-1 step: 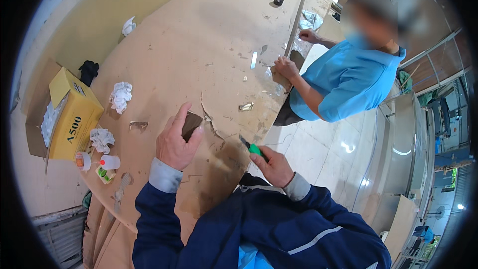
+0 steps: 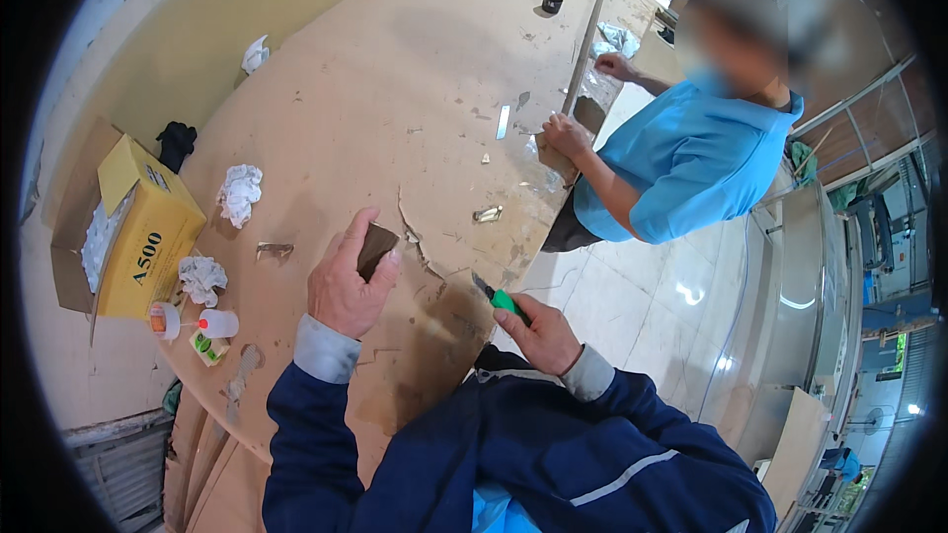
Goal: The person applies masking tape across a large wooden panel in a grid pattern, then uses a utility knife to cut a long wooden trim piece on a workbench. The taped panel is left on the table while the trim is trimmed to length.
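Note:
My left hand grips a small dark brown flat piece between thumb and fingers, just over the worn tabletop. Its exact kind I cannot make out. In my right hand is a green-handled utility knife, its blade out and pointing up and left toward the table's near edge. The knife and the brown piece are apart. Between and beyond my hands, a long crooked strip of torn or peeled material lies on the tabletop.
Across the right edge, a co-worker in a blue shirt handles a brown piece. A yellow carton, crumpled white paper, a red-tipped white bottle and a black glove-like bundle lie left. A metal piece lies ahead.

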Tool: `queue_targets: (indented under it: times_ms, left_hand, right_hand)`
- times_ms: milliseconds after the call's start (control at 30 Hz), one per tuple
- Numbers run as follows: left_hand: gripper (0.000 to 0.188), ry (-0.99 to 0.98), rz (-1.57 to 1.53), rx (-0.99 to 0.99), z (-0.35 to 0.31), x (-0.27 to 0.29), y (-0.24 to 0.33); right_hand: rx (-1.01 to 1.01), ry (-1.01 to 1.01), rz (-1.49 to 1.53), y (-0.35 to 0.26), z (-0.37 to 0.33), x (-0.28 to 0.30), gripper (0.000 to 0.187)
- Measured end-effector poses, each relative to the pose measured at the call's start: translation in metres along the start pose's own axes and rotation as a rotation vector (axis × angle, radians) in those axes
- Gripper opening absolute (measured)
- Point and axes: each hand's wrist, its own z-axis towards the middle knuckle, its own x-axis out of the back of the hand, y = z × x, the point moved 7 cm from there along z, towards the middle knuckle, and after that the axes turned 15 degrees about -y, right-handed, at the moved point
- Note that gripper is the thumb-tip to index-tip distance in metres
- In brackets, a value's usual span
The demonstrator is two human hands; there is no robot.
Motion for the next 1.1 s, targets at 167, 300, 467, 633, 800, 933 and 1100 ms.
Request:
queue_targets:
  times_ms: [167,300,467,633,800,933,1100]
  left_hand:
    - [0.057,0.029,0.056,0.138,0.007,0.002,-0.003]
    - [0.056,0.01,0.139,0.235,0.013,-0.001,-0.009]
    - [0.054,-0.014,0.046,0.259,0.021,-0.008,-0.037]
    - [0.041,-0.273,-0.509,0.177,0.008,-0.024,-0.068]
    - [0.043,-0.378,-0.743,0.098,-0.014,-0.022,-0.072]
    - [0.06,-0.434,-0.783,0.031,-0.03,-0.022,-0.071]
    - [0.066,-0.348,-0.672,0.112,-0.056,-0.021,-0.083]
  right_hand:
    - [-0.002,-0.026,-0.02,0.007,-0.005,0.003,0.044]
    - [-0.049,-0.052,-0.06,0.017,-0.02,0.001,0.045]
    - [-0.053,-0.045,0.012,0.026,-0.038,-0.013,0.045]
    - [-0.046,-0.044,0.056,0.037,-0.047,-0.022,0.042]
    - [0.01,-0.051,0.193,0.04,-0.045,-0.029,0.039]
    - [0.045,-0.093,0.239,0.037,-0.041,-0.039,0.041]
    - [0.063,-0.115,0.127,0.019,-0.03,-0.047,0.04]
